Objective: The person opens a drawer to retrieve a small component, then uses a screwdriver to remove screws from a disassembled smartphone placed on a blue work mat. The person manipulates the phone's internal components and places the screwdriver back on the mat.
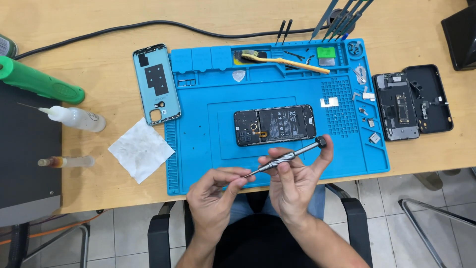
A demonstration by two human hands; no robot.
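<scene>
While the right hand (292, 181) grips a slim metal screwdriver (287, 156) around its patterned shaft, the index finger reaches up to the dark cap at the far end, and the tool lies slanted above the near edge of the blue work mat (208, 149). At the low end, the left hand (215, 193) closes thumb and forefinger on the tip; whether a bit or screw sits between them cannot be told. Both hands hover over the front of the mat, just short of the opened phone (274, 125), which lies flat in the mat's middle with its battery and dark boards showing.

Left of the mat rests a pale blue back cover (155, 83), inside up, and near it a crumpled white wipe (140, 149). Further left lie a small squeeze bottle (74, 118) with a needle tip and a green-handled tool (37, 80). A yellow toothbrush (285, 60) lies across the mat's top trays. To the right, off the mat, a second opened phone (396, 106) sits beside a black case (430, 97). Small metal parts are scattered along the mat's right side.
</scene>
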